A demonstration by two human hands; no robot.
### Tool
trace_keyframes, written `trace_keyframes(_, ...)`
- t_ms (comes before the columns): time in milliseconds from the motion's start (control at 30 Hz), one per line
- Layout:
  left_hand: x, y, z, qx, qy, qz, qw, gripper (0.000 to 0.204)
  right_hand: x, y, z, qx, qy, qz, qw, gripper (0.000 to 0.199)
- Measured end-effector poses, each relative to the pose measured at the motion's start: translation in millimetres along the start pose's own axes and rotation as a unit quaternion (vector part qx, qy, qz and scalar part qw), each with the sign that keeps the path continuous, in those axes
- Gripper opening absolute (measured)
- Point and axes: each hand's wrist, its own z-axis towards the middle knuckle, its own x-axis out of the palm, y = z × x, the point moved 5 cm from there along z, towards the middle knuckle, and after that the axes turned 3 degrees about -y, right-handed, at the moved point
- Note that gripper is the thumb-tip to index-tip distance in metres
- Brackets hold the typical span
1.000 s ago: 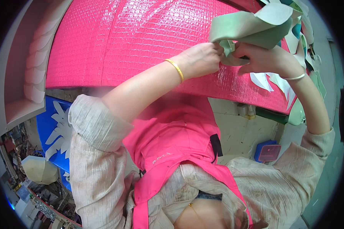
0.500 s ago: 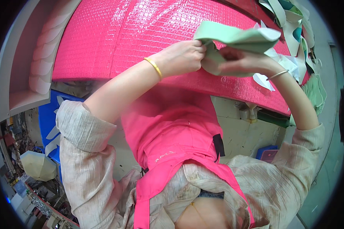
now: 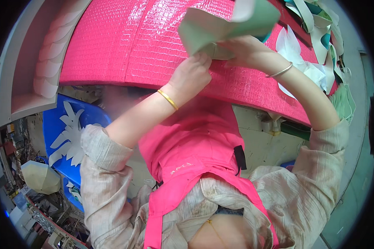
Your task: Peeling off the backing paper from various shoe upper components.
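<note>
A pale green flexible sheet [image 3: 207,27], curled and folded over, is held up above the table's near edge by both my hands. My left hand [image 3: 192,74] is closed, pinching the sheet's lower edge with thumb and fingers. On the other side, my right hand [image 3: 251,52] grips the same sheet, its fingers reaching under the folded part and partly hidden by it. The sheet's upper part is blurred by motion. To the right of my right hand, white pointed cut pieces [image 3: 290,45] lie on the pink quilted table cover [image 3: 108,50].
At the left stands a pale open box [image 3: 20,114] beside a row of curved white pieces [image 3: 45,68]. Below the table, a blue bin [image 3: 56,108] holds a white cut-out [image 3: 72,135]. Green and white strips [image 3: 318,39] are heaped at the far right. A cream faceted object [image 3: 40,177] sits lower left.
Both hands have shifted left, and the right hand has also risen. The green sheet has swung up and left and now opens out wider. More of the blue bin shows.
</note>
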Motion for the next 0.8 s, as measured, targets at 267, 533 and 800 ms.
trace_keyframes(267, 4, 16, -15, -0.043, -0.026, -0.055, 0.997, 0.018, 18, -14, 31, 0.169, 0.128, -0.004, 0.977, 0.027)
trace_keyframes(533, 5, 18, -24, -0.102, -0.068, -0.137, 0.983, 0.029, 36, -15, 32, 0.177, 0.095, 0.004, 0.980, 0.030)
trace_keyframes(800, 10, 8, -18, -0.195, -0.050, -0.155, 0.967, 0.028, 39, -14, 51, 0.110, 0.214, -0.032, 0.970, 0.030)
